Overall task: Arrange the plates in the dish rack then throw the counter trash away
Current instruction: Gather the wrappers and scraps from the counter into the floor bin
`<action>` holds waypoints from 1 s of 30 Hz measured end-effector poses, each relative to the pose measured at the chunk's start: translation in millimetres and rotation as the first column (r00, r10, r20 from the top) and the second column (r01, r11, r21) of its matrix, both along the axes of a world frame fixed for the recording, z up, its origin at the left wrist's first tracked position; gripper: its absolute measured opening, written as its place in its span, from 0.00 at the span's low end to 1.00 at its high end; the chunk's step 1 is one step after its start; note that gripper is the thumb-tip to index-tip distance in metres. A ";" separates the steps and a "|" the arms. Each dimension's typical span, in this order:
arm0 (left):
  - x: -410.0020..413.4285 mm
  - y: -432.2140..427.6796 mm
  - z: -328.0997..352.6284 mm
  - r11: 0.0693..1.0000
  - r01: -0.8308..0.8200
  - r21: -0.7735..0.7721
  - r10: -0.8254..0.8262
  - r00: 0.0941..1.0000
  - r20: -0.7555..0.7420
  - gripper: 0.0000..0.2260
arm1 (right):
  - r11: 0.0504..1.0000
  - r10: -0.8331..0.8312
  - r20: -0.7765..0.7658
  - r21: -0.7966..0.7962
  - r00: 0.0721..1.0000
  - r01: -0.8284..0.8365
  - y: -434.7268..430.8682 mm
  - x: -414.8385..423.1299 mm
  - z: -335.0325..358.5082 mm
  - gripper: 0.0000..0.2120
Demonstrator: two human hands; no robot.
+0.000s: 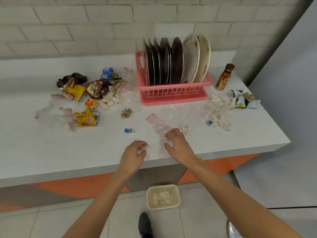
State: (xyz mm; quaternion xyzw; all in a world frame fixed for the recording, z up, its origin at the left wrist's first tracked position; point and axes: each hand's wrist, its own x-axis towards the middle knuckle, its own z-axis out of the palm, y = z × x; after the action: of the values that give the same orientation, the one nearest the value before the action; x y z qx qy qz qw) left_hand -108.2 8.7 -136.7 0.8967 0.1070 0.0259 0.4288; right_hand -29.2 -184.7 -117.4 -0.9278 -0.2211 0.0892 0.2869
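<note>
Several dark plates (163,64) and two white plates (197,57) stand upright in the pink dish rack (173,95) at the back of the white counter (51,152). A clear plastic wrapper with pink print (158,125) lies in front of the rack. My right hand (177,143) curls its fingers and thumb round the wrapper's near end. My left hand (135,152) pinches the wrapper's clear edge just to the left. A beige trash bin (177,191) holding crumpled paper stands on the floor below my hands.
Snack wrappers (80,90) and tissues are piled at the left; shredded tissue (217,109) and a torn packet (245,100) lie right of the rack. A brown bottle (224,77) stands beside the rack. A small blue wrapper (128,130) lies near my left hand.
</note>
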 end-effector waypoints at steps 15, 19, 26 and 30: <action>64.1 27.6 -47.7 0.884 0.214 0.415 -0.254 0.966 0.042 0.21 | 0.914 -0.146 0.034 -0.378 0.989 0.148 53.8 88.2 -27.7 0.39; 64.5 29.3 -51.4 0.895 0.214 0.392 -0.263 0.962 0.075 0.20 | 0.911 -0.134 0.113 -0.378 0.984 0.168 65.4 98.0 -37.2 0.31; 64.2 31.1 -54.0 0.905 0.212 0.367 -0.260 0.962 0.086 0.19 | 0.980 -0.145 0.215 -0.107 0.966 0.170 61.7 104.4 -43.5 0.20; 64.2 29.7 -53.6 0.911 0.200 0.360 -0.253 0.962 0.105 0.19 | 0.984 -0.175 0.098 -0.008 0.980 0.176 60.1 111.1 -39.3 0.21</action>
State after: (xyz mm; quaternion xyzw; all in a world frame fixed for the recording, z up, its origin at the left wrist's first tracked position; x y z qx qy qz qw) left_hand -44.0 38.4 -190.3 0.9599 -0.0364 0.0611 0.2712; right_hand 81.9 -124.6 -156.8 -0.9492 -0.1514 0.0201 0.2750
